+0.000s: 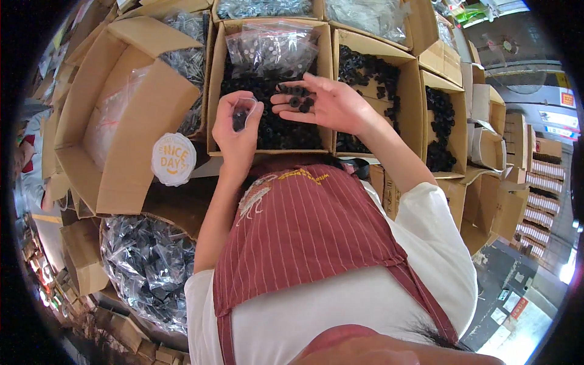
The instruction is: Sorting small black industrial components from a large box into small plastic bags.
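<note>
My left hand [236,137] is closed around the mouth of a small clear plastic bag [244,109], with dark pieces showing inside. Beside it on the right, my right hand [337,104] is turned palm up, its fingers stretched out. Several small black ring-like parts [297,100] rest on those fingers. Both hands are above a cardboard box [326,67] holding a heap of similar black parts [286,135]. Clear zip bags [274,52] lie on the heap at the box's far end.
More black parts fill the boxes [420,103] to the right. An open carton [112,67] with clear plastic stands left, a round white tag [173,159] near its corner. Filled clear bags [149,261] are piled below it. Stacked cartons [541,201] stand far right.
</note>
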`<state>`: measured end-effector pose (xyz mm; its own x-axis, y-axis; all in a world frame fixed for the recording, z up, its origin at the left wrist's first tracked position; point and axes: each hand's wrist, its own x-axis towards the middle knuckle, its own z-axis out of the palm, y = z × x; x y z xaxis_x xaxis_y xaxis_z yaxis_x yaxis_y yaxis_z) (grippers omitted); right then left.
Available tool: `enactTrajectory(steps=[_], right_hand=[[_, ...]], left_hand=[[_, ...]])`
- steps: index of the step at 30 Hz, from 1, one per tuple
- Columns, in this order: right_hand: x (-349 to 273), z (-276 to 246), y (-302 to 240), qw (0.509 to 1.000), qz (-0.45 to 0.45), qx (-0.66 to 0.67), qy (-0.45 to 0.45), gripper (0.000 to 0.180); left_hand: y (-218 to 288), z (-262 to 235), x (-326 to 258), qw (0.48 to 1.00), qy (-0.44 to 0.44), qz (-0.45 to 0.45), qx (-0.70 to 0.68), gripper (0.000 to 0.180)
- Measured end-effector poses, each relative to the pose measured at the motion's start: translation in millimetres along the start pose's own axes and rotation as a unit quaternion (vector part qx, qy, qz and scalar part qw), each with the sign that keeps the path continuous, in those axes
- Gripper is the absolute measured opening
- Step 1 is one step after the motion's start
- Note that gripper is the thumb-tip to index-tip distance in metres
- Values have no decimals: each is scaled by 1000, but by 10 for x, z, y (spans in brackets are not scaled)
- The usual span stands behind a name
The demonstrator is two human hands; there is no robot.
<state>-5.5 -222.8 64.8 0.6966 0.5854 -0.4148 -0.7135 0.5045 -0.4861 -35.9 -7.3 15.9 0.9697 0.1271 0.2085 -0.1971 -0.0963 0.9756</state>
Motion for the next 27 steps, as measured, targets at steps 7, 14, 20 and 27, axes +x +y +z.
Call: enactTrajectory(steps=[7, 14, 20, 27], right_hand=[[-49, 40, 2, 997, -16, -55, -55, 54], [16, 13, -37, 996, -23, -41, -82, 59], [62, 105, -25, 996, -15, -51, -65, 54], [118, 54, 7, 997, -8, -58, -48, 51]], left_hand=[[21, -19, 5, 1000, -13, 0, -16, 21], [-37, -23, 25, 1000, -21, -4, -12, 22], [-30, -30, 4, 1000, -11, 4, -17, 22], [-20, -40, 8, 999, -29, 12, 4, 22]])
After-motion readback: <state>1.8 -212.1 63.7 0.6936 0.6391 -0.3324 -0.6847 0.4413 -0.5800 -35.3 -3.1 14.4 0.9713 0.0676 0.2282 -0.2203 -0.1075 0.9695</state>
